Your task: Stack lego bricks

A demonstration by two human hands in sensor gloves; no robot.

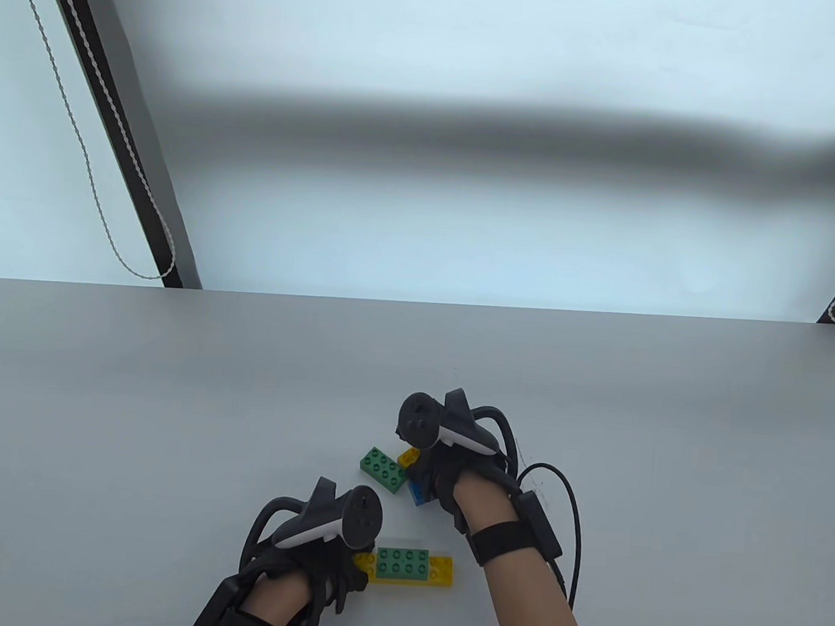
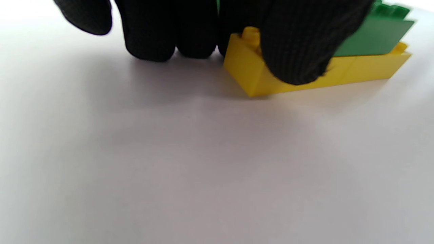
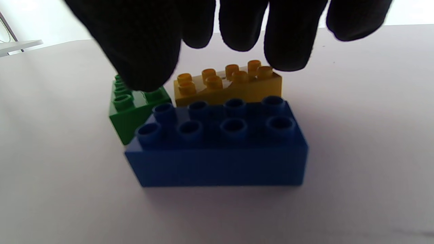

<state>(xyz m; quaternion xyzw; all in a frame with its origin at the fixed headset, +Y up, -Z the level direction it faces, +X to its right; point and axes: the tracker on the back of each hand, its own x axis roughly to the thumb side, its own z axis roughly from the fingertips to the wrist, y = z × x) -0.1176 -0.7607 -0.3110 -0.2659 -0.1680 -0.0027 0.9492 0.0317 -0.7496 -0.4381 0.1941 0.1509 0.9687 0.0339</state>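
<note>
A long yellow brick (image 1: 442, 572) lies on the grey table with a green brick (image 1: 402, 563) stacked on its middle. My left hand (image 1: 360, 570) grips the yellow brick's left end. In the left wrist view the thumb (image 2: 295, 57) presses its near side (image 2: 359, 69), the other fingers curl behind it, and the green brick (image 2: 373, 37) sits on top. My right hand (image 1: 427, 482) hovers open over three loose bricks: green (image 1: 383, 468), small yellow (image 1: 408, 457) and blue (image 1: 417, 494). In the right wrist view its fingers (image 3: 284, 44) are spread above the blue brick (image 3: 220, 152), yellow (image 3: 234, 89) and green (image 3: 127, 112), touching none.
The table's far edge (image 1: 418, 304) runs across the middle of the table view. A black cable (image 1: 575, 510) loops from my right wrist. A twisted cord (image 1: 97, 190) hangs beyond the table at the back left.
</note>
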